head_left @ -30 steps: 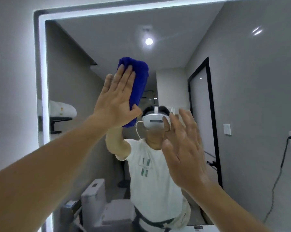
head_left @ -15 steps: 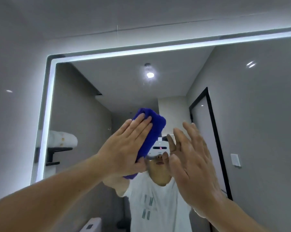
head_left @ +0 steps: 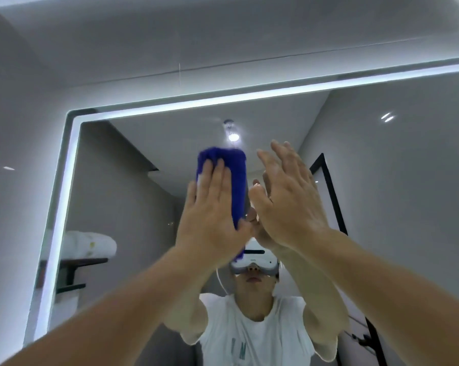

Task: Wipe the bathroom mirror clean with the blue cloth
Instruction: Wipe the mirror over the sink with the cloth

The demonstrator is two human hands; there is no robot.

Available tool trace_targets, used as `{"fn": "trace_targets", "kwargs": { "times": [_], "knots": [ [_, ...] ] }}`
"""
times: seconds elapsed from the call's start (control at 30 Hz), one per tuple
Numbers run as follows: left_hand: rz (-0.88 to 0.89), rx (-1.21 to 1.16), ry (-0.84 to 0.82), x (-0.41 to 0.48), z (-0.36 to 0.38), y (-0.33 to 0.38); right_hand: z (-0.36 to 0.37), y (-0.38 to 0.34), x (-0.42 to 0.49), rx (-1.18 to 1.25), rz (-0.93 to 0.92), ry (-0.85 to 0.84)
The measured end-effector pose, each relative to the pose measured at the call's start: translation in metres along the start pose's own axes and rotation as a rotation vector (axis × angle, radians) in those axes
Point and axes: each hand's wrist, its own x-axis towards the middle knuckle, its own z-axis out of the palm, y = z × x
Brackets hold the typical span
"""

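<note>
Blue cloth (head_left: 235,180): folded into a thick pad, pinned against the mirror (head_left: 395,207) in its upper middle; stuck out past the fingertips toward 12 o'clock.
Left hand (head_left: 212,217): laid flat over the cloth, fingers straight and together; pressed rather than gripped.
Right hand (head_left: 289,207): raised at 3 o'clock of the cloth, fingers straight and loose, nothing in it; could not tell whether touching the glass.
Step in hand: judged mid-wipe, on the upper band of the glass.
Next move: judged to call for even palm pressure and a stroke carried on toward 12 o'clock, then sideways; would call for shifting the right hand out of the way before any pass toward 3 o'clock.
Lit strip (head_left: 64,194): ran along the mirror's border at 9 and 12 o'clock; near the cloth along the top, well apart from it on the left.
Open room: wide bare glass toward 3 and 9 o'clock; less toward 12 o'clock.
Reflections: ceiling lamp (head_left: 233,136) just above the cloth's top; rolled towel (head_left: 91,245) on a shelf (head_left: 75,262) at 9 o'clock; dark door frame (head_left: 329,186) at 3 o'clock.
</note>
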Motion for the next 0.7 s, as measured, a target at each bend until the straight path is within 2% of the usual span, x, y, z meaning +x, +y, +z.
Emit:
{"fn": "trace_targets", "kwargs": {
  "times": [0.1, 0.2, 0.23, 0.27, 0.4, 0.47, 0.57, 0.7],
  "knots": [
    [0.224, 0.068, -0.064, -0.042, 0.010, 0.005, -0.009, 0.007, 0.005, 0.004, 0.015, 0.016],
    [0.470, 0.202, -0.114, -0.001, -0.001, -0.017, -0.019, 0.015, 0.015, -0.047, -0.006, 0.041],
    [0.498, 0.241, -0.132, 0.024, -0.009, -0.021, -0.022, 0.018, 0.019, -0.064, -0.013, 0.047],
    [0.468, 0.257, -0.143, 0.050, -0.015, -0.025, -0.024, 0.019, 0.023, -0.080, -0.026, 0.051],
    [0.106, 0.153, -0.109, 0.150, -0.036, -0.038, -0.032, 0.024, 0.035, -0.121, -0.096, 0.071],
    [-0.002, 0.149, -0.093, 0.177, -0.040, -0.044, -0.036, 0.028, 0.041, -0.138, -0.119, 0.071],
    [-0.079, 0.102, -0.066, 0.183, -0.035, -0.043, -0.039, 0.026, 0.051, -0.151, -0.118, 0.057],
    [-0.022, 0.033, -0.027, 0.137, -0.027, -0.026, -0.037, 0.013, 0.059, -0.081, -0.082, 0.051]
  ]
}}
